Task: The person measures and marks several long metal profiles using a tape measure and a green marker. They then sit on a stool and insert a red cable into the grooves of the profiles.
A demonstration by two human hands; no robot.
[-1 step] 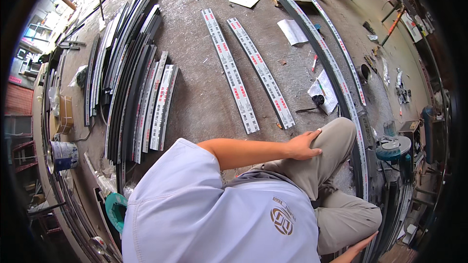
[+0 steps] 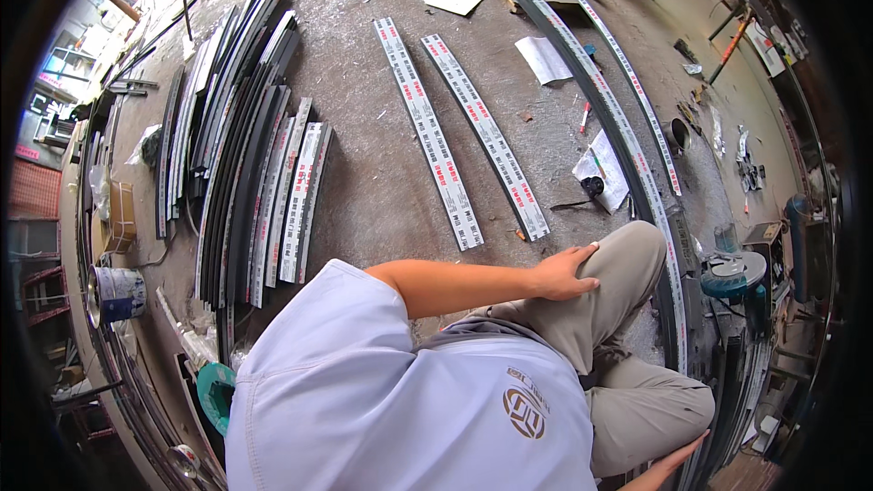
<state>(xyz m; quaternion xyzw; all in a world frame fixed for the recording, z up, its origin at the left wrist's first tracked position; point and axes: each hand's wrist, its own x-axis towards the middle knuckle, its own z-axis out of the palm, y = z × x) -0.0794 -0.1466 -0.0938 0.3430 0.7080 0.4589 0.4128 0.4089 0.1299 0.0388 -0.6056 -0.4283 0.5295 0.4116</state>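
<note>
Resting left hand (image 2: 564,275) on knee (image 2: 627,259); 2 strips (image 2: 427,132) ahead.

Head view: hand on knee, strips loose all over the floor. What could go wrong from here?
1. Trip or slip: two taped metal strips lie loose on the concrete just ahead of the left hand, which rests on the knee; a step forward could land on them.
2. The stack of dark strips at the left is fanned unevenly; a nudge might make it slide.
3. Papers, a small dark roll and scraps litter the floor by the long curved rail, possibly underfoot.
</note>
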